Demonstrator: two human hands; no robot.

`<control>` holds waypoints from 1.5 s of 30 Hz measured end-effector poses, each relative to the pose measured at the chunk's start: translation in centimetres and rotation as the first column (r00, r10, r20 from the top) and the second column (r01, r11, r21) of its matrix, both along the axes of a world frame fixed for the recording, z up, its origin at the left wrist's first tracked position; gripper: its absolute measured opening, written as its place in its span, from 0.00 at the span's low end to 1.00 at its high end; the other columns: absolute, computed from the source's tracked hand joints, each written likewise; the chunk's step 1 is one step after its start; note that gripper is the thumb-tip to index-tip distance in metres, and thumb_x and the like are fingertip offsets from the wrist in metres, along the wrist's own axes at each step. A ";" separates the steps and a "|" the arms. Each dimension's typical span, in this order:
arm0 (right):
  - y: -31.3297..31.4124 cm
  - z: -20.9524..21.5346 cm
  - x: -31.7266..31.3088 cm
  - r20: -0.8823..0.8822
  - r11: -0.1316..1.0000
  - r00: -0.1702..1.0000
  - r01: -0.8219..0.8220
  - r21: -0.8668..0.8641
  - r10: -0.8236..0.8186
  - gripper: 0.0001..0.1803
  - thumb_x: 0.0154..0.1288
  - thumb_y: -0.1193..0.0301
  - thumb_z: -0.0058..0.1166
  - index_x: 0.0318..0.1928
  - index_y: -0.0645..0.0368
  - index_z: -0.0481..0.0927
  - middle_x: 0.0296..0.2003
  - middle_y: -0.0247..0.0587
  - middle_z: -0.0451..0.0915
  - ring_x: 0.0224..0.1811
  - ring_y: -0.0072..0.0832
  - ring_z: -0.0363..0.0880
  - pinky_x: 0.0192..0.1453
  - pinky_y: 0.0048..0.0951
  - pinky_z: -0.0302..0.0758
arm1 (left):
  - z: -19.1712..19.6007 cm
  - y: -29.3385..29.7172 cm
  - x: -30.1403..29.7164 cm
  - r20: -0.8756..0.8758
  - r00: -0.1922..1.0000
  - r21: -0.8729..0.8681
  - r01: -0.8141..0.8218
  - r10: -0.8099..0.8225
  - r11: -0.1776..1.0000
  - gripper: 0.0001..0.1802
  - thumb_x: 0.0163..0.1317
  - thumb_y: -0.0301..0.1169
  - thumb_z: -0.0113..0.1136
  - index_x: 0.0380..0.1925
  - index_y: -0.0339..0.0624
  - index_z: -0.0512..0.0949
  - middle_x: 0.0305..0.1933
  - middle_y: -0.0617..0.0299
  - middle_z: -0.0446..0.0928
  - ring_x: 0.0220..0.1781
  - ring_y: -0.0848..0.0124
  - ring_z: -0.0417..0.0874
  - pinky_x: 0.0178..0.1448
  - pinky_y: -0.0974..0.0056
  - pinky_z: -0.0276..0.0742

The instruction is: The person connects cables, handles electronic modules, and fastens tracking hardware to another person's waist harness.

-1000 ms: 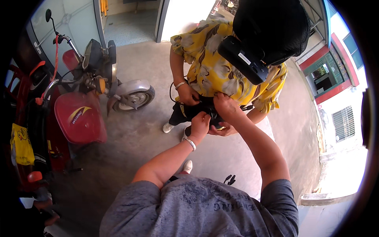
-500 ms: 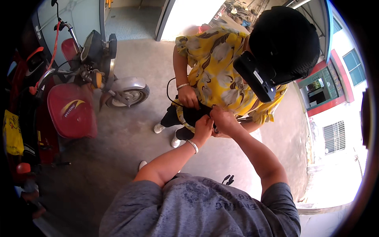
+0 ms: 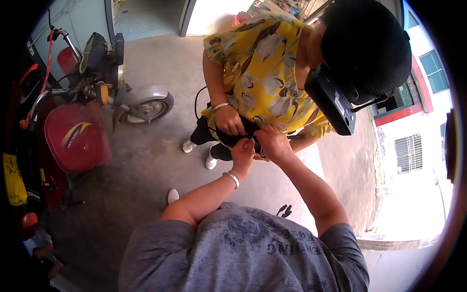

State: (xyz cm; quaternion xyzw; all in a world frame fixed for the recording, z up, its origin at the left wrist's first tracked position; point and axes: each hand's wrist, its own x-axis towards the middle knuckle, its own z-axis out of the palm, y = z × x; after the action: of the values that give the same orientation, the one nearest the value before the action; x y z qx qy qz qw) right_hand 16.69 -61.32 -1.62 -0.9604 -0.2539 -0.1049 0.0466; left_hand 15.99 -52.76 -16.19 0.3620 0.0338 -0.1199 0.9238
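Note:
My left hand [image 3: 242, 151], with a silver bangle on its wrist, has its fingers pinched together at the lower edge of a black pouch-like thing [image 3: 224, 138]. This thing sits at the waist of a person in a yellow flowered top [image 3: 265, 63]. Close beside it on the right, my right hand [image 3: 274, 144] has its fingers curled onto the same black thing. What lies between my fingertips is too dark and small to make out. The other person's hand [image 3: 229, 120] presses on the black thing from above. Their other hand is mostly hidden behind mine.
A black cable [image 3: 196, 102] loops out beside the other person's hip. They wear a black helmet-like headgear [image 3: 369, 48] with a device at its front, close to my right arm's side. On the left stands a motorcycle [image 3: 146, 104] near a dark red leg shield [image 3: 78, 138].
The other person appears larger and nearer in the view, their headgear farther right. My left hand sits slightly lower and more to the left. Both my hands stay at the black thing.

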 end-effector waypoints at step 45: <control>2.5 0.8 -2.0 -0.550 0.903 0.835 0.225 0.367 0.016 0.13 0.59 0.71 0.60 0.43 0.65 0.80 0.33 0.49 0.85 0.37 0.47 0.85 0.43 0.40 0.81 | -3.3 2.9 4.7 0.408 0.901 0.525 -0.364 0.148 0.769 0.10 0.63 0.23 0.60 0.26 0.41 0.69 0.25 0.62 0.73 0.24 0.66 0.76 0.32 0.60 0.77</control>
State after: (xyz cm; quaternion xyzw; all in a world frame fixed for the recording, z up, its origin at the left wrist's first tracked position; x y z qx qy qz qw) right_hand 14.66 -58.80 -0.87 -0.9306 -0.1479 0.1157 0.3141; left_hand 20.73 -49.83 -19.46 0.6373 -0.0423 0.0908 0.7641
